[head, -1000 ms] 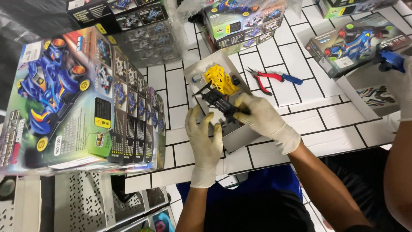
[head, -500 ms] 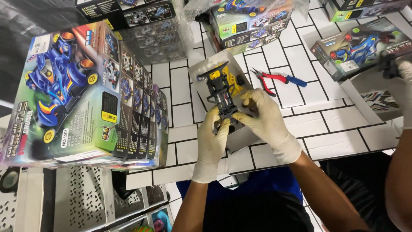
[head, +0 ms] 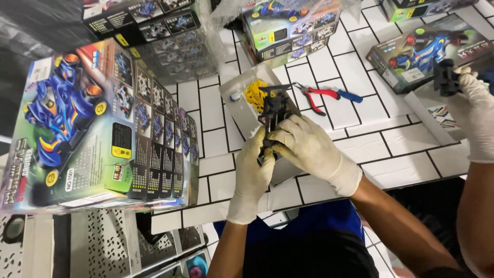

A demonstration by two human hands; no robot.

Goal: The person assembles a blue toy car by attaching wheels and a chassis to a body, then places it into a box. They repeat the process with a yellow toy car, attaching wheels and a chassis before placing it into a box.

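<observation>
— White gloves on both hands! What are they holding?

— The left hand (head: 254, 172) and the right hand (head: 303, 144) both pinch a small black toy car frame (head: 275, 110). The fingers are pressed tight on its near end, and it sticks up over the white tiled table (head: 370, 139).

— What is that yellow thing?

— A yellow plastic part (head: 254, 95) sits just behind the frame, inside an open grey box (head: 239, 105).

— And the red thing?

— Pliers with one red handle and one blue handle (head: 324, 95) lie on the tiles, just to the right of the frame.

— So many boxes!

— A tall stack of toy car boxes (head: 98, 128) stands to the left. More boxes (head: 288, 25) lie at the far side of the table.

— Whose hand is that on the right?

— Another person's gloved hand (head: 476, 118), holding a small black part (head: 445, 77).
</observation>
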